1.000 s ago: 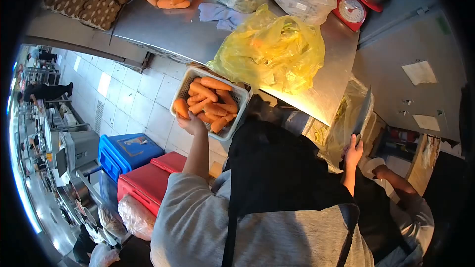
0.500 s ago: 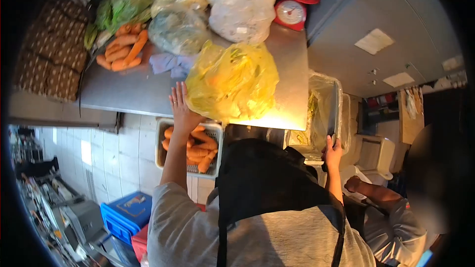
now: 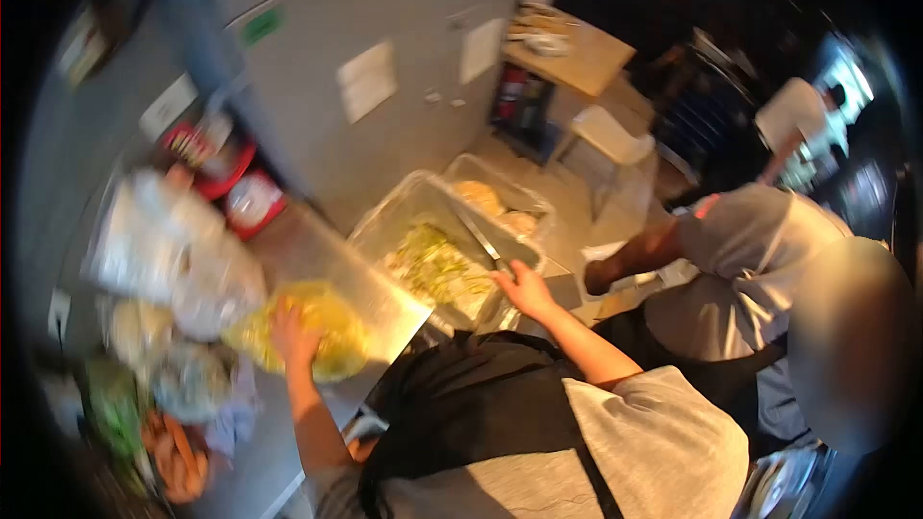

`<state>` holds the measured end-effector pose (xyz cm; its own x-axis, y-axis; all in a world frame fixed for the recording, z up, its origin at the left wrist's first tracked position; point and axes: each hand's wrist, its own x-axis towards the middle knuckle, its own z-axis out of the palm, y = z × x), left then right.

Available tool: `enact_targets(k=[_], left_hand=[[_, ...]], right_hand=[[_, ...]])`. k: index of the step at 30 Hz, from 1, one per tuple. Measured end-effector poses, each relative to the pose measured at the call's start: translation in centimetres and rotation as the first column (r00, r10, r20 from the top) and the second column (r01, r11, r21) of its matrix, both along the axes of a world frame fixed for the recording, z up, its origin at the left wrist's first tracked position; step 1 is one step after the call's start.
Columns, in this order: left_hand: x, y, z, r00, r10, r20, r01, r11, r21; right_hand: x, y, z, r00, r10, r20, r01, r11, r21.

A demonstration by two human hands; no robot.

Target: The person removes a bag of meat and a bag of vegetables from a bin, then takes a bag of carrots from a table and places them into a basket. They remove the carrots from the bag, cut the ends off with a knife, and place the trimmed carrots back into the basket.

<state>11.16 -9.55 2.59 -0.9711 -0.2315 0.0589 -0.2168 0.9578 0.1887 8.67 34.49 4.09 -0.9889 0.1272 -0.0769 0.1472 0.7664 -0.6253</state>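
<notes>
My left hand [image 3: 298,333] lies on top of a yellow plastic bag [image 3: 338,338] at the counter's edge, its fingers apart against the plastic and somewhat blurred. What fills the bag is hard to make out. In my right hand [image 3: 525,290] is a knife [image 3: 477,238], gripped by its dark handle. Its blade points up and away over a plastic-lined bin [image 3: 370,223]. Cut green and pale vegetable pieces [image 3: 430,264] lie inside that bin.
The metal counter [image 3: 306,242] also bears clear bags [image 3: 178,255], carrots [image 3: 175,457] and a red scale [image 3: 254,202]. Behind the lined bin stands another container [image 3: 538,204]. A co-worker [image 3: 745,259] bends close on my right. A chair [image 3: 606,139] and wooden table [image 3: 582,56] are farther back.
The view has swung to the right, bringing the lined bin to the middle. My left hand has gone from beside the yellow bag to on top of it. The knife stays in my right hand.
</notes>
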Motion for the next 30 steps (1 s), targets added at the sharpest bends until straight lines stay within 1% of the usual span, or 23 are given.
enact_targets(k=[2, 4, 6, 7, 8, 9, 10, 11, 12, 13, 14, 15, 16, 18, 20, 22, 24, 26, 27, 28, 30], left_hand=[[-1.7, 0.4, -2.3, 0.991, 0.004, -0.137, -0.012, 0.998, -0.062], [-1.9, 0.7, -3.7, 0.979, -0.018, -0.205, 0.021, 1.0, 0.013], [-2.0, 3.0, -3.4, 0.965, 0.01, -0.264, 0.033, 0.987, 0.155], [-2.3, 4.1, -3.2, 0.957, 0.033, -0.289, 0.034, 0.974, 0.224], [-3.1, 4.9, -3.2, 0.98, 0.077, -0.181, 0.015, 0.887, 0.461], [-4.1, 5.9, -3.5, 0.995, 0.082, -0.06, -0.021, 0.74, 0.672], [-5.0, 6.8, -3.8, 0.993, 0.089, 0.071, -0.109, 0.558, 0.823], [-6.1, 7.9, -3.8, 0.984, 0.096, 0.152, -0.177, 0.386, 0.905], [-7.4, 9.4, -3.2, 0.982, 0.08, 0.172, -0.188, 0.295, 0.937], [-8.7, 10.6, -2.7, 0.984, 0.068, 0.167, -0.178, 0.245, 0.953], [-10.1, 12.1, -2.2, 0.989, 0.046, 0.14, -0.146, 0.234, 0.961], [-11.6, 13.5, -1.6, 0.995, 0.017, 0.099, -0.101, 0.256, 0.961], [-12.8, 14.8, -1.0, 0.998, -0.004, 0.055, -0.051, 0.305, 0.951], [-14.2, 16.8, 0.0, 0.999, -0.041, -0.029, 0.045, 0.464, 0.885], [-14.9, 18.4, 0.5, 0.992, -0.091, -0.082, 0.122, 0.65, 0.75], [-15.4, 20.4, 0.7, 0.987, -0.141, -0.073, 0.157, 0.79, 0.593], [-16.2, 22.8, 0.2, 0.986, -0.162, 0.028, 0.134, 0.895, 0.426], [-16.5, 24.5, -1.6, 0.966, -0.161, 0.201, 0.102, 0.955, 0.277], [-16.0, 24.8, -3.2, 0.94, -0.19, 0.283, 0.122, 0.963, 0.239], [-15.0, 24.5, -5.6, 0.91, -0.243, 0.336, 0.161, 0.954, 0.254], [-13.0, 22.6, -12.1, 0.836, -0.474, 0.277, 0.326, 0.834, 0.445]], right_hand=[[-0.3, 0.6, -0.1, 1.0, -0.015, 0.02, 0.016, 0.999, -0.038], [0.3, 1.3, -0.6, 0.998, -0.067, -0.012, 0.066, 0.995, -0.074], [0.1, 1.9, -0.7, 0.994, -0.112, -0.013, 0.11, 0.989, -0.102], [-0.1, 2.4, -0.7, 0.991, -0.131, 0.024, 0.133, 0.984, -0.115], [-0.3, 3.0, -0.5, 0.987, -0.145, 0.066, 0.152, 0.98, -0.127], [-0.3, 3.5, -0.4, 0.982, -0.154, 0.11, 0.169, 0.976, -0.139], [-0.4, 4.1, -0.7, 0.98, -0.18, 0.09, 0.19, 0.973, -0.129], [-0.4, 4.7, -1.0, 0.977, -0.204, 0.07, 0.211, 0.97, -0.118], [-0.4, 5.5, -1.3, 0.973, -0.225, 0.05, 0.23, 0.967, -0.106], [-0.3, 6.4, -1.7, 0.967, -0.253, 0.041, 0.256, 0.962, -0.097], [-0.2, 7.3, -2.4, 0.961, -0.276, 0.035, 0.278, 0.957, -0.086], [-0.3, 8.3, -3.1, 0.957, -0.288, 0.031, 0.29, 0.954, -0.076], [-0.4, 9.6, -4.6, 0.957, -0.288, 0.014, 0.288, 0.953, -0.096], [-0.7, 11.5, -5.0, 0.944, -0.321, 0.068, 0.328, 0.934, -0.139], [-1.1, 13.3, -4.5, 0.935, -0.334, 0.119, 0.348, 0.928, -0.132], [-1.6, 13.7, -2.3, 0.907, -0.378, 0.188, 0.417, 0.868, -0.269], [-2.4, 14.1, -1.2, 0.889, -0.408, 0.207, 0.454, 0.842, -0.29], [-3.0, 15.1, -0.9, 0.884, -0.398, 0.247, 0.457, 0.849, -0.267], [-3.6, 15.5, -1.0, 0.887, -0.389, 0.249, 0.448, 0.855, -0.263], [-4.0, 15.7, -1.0, 0.894, -0.374, 0.247, 0.434, 0.86, -0.267], [-5.2, 16.2, -1.1, 0.911, -0.337, 0.239, 0.397, 0.875, -0.277]])
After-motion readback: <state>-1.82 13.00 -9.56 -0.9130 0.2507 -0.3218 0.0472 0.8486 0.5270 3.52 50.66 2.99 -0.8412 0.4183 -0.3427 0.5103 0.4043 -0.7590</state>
